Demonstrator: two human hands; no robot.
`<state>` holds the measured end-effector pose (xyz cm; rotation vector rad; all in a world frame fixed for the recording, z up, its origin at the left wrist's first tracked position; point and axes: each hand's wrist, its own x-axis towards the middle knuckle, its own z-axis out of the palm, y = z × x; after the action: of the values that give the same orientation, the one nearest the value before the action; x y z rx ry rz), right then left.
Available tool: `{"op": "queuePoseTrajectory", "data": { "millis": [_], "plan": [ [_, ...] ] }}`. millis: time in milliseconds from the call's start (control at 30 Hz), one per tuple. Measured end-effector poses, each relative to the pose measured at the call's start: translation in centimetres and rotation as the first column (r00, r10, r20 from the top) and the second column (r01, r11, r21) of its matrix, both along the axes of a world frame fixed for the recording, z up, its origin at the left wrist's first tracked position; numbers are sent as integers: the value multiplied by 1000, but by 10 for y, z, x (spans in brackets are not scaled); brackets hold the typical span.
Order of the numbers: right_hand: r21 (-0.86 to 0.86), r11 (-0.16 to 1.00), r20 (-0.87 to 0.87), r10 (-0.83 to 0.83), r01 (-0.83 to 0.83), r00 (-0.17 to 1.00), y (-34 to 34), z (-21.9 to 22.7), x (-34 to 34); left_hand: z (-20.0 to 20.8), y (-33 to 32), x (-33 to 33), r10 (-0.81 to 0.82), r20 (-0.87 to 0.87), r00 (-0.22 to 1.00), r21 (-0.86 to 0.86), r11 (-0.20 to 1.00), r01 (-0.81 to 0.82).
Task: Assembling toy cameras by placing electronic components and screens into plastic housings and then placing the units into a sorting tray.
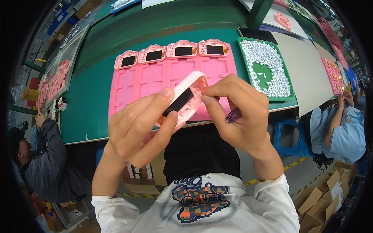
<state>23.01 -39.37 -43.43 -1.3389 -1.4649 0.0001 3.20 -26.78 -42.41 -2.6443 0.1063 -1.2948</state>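
Note:
My left hand (pixel 136 126) holds a pink plastic shell (pixel 189 79) tilted up above the table edge, fingers wrapped round its side. A black screen (pixel 181 102) sits inside this shell, which looks like half of a handheld game console. My right hand (pixel 244 106) has thumb and forefinger pinched together at the shell's inner edge. Whether a small part is between those fingertips, I cannot tell. Tucked in the right palm is a purple see-through handle (pixel 234 115), mostly hidden by curled fingers. Behind both hands lies a pink foam tray (pixel 126 79) with moulded slots.
Several similar pink shells with screens (pixel 183 50) line the tray's far row. A green tray (pixel 262 81) of small white parts stands right, beside a dark flat slab (pixel 257 35) and grey board (pixel 299 64). Co-workers sit left (pixel 54 155) and right (pixel 338 136), near a blue stool (pixel 289 139).

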Motion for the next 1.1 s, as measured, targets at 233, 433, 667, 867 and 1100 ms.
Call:
{"op": "queuePoseTrajectory", "data": {
  "millis": [233,433,667,867,1100],
  "plan": [
    [-30,999,311,-6,16,950,-9,7,14,3,4,-3,-60,-55,997,-154,987,51],
    [-89,994,481,96,-60,871,-21,17,22,7,1,-10,-154,-92,984,-406,908,104],
    [49,995,475,48,-81,879,-24,7,22,9,-2,-11,-242,-37,969,-570,802,179],
    [56,984,464,126,-170,877,-28,13,19,-34,-53,20,-156,643,750,-749,73,658],
    [86,974,544,129,-208,829,-41,17,1,-36,-99,19,-176,494,851,-845,-327,423]
  ]
}}
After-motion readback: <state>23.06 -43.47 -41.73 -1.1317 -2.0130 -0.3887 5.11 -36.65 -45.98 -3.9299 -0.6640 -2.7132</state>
